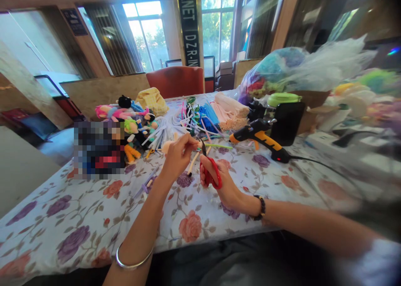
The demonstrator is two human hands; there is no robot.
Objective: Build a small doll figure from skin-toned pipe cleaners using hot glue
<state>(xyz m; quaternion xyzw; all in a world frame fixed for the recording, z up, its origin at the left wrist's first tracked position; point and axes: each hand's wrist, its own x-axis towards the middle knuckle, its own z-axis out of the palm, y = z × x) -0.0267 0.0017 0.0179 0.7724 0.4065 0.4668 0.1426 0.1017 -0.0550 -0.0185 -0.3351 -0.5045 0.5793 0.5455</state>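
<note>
My left hand (pixel 177 158) is pinched around a small pale peach piece (pixel 199 144), whose exact kind I cannot make out. My right hand (pixel 227 188) grips a pair of scissors (pixel 216 174) with red handles and dark blades. Those blades point up, right beside the left fingertips and the pale piece. Behind the left hand lies a heap of white and lilac pipe cleaners (pixel 163 129). A peach stem with a dark tip (pixel 191 169) rests on the cloth between my hands.
A glue gun (pixel 263 140) with a lit red light stands at right, its cable trailing rightward. Fuzzy dolls (pixel 130 115) are piled at left. Blue (pixel 208 115) and peach pipe cleaner bundles (pixel 230 110) lie behind. A green-lidded jar (pixel 283 99) and plastic bags (pixel 278 69) stand back right.
</note>
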